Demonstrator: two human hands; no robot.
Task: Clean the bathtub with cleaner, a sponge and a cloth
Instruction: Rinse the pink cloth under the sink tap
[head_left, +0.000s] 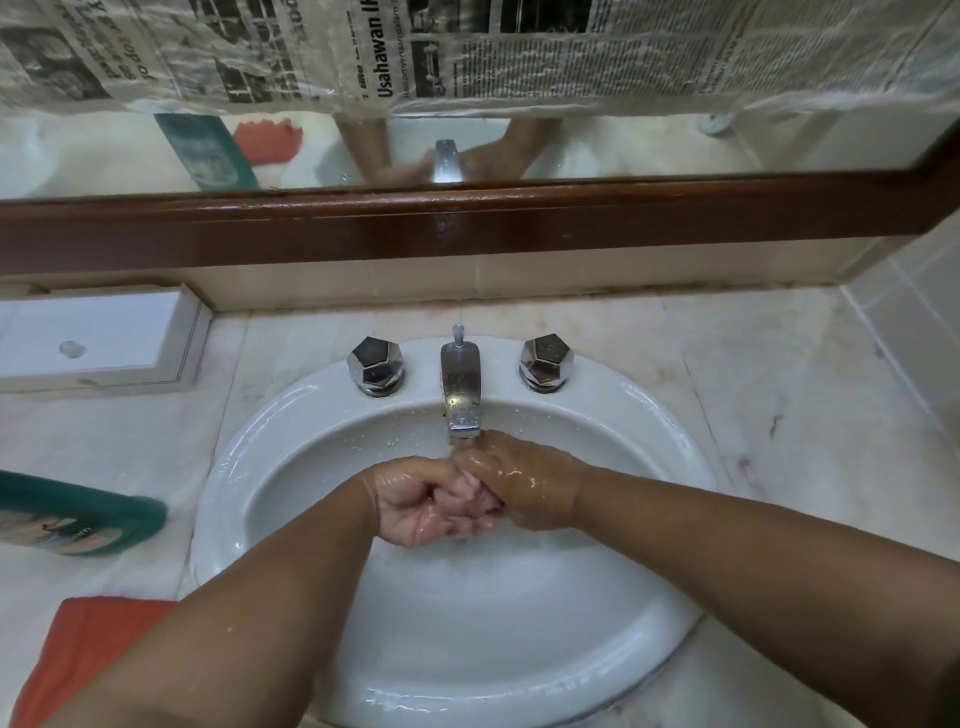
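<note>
Over a white sink basin (291, 457), my left hand (415, 501) and my right hand (524, 480) are pressed together, wet, under the chrome spout (461, 389). Water runs over them. The fingers interlock and curl; neither hand holds an object. A green cleaner bottle (78, 519) lies on the counter at the left. An orange cloth (78, 654) lies at the lower left, partly under my left forearm. No sponge or bathtub is in view.
Two faceted chrome tap knobs (376, 364) (545, 361) flank the spout. A white box (98, 338) sits at the back left of the marble counter (779, 415). A wood-framed mirror (467, 218) covered partly with newspaper rises behind. A tiled wall stands at right.
</note>
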